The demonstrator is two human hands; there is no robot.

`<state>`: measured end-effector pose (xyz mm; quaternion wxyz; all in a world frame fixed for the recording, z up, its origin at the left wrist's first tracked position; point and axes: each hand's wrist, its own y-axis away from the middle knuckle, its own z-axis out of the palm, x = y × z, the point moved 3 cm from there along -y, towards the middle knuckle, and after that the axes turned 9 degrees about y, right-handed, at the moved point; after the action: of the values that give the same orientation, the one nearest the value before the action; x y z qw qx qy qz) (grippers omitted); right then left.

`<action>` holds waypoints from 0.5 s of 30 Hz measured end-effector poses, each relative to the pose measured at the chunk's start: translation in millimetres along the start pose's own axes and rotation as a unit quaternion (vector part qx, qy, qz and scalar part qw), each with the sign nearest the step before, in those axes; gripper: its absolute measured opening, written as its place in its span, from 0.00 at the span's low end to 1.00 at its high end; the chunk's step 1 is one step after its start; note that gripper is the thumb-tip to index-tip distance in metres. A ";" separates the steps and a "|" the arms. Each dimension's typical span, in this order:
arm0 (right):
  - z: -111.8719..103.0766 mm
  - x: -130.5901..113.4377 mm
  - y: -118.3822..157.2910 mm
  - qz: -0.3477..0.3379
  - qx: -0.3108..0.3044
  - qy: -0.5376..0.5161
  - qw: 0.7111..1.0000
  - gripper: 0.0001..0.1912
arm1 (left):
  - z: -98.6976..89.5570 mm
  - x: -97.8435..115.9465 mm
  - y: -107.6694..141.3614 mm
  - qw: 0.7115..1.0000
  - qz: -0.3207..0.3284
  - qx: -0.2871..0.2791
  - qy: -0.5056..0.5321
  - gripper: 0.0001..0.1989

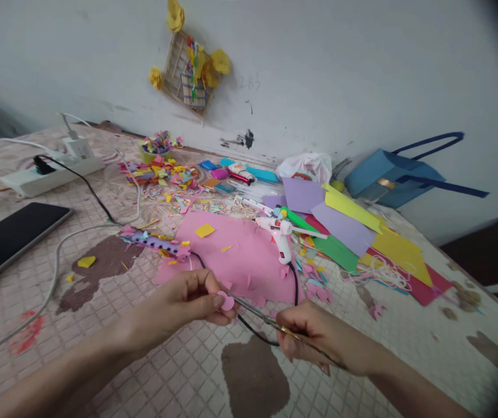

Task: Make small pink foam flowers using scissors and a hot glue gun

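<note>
Right hand (301, 328) above a gridded tabletop (174, 371) grips scissors (255, 311), blades angled toward ten o'clock; left hand (188, 297) pinches a small pink piece (226, 301) by their tips, ten o'clock from the right hand

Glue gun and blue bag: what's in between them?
The head view shows colored paper between the glue gun and the blue bag: mostly purple, with yellow, green and red too.
</note>
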<state>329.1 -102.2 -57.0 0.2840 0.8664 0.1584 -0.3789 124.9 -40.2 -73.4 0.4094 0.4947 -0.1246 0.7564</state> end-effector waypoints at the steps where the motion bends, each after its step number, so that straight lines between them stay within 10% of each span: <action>1: -0.2 -0.1 0.1 -0.001 0.000 0.004 1.000 0.28 | 0.0 0.0 0.2 1.000 0.000 0.000 0.000 0.06; 15: -0.3 -5.6 1.5 -0.013 -0.013 0.020 1.000 0.30 | 0.2 0.1 0.3 1.000 0.005 -0.005 0.002 0.06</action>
<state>326.4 -103.5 -52.1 0.2866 0.8680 0.1802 -0.3633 124.7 -40.5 -73.1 0.4085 0.4908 -0.1298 0.7586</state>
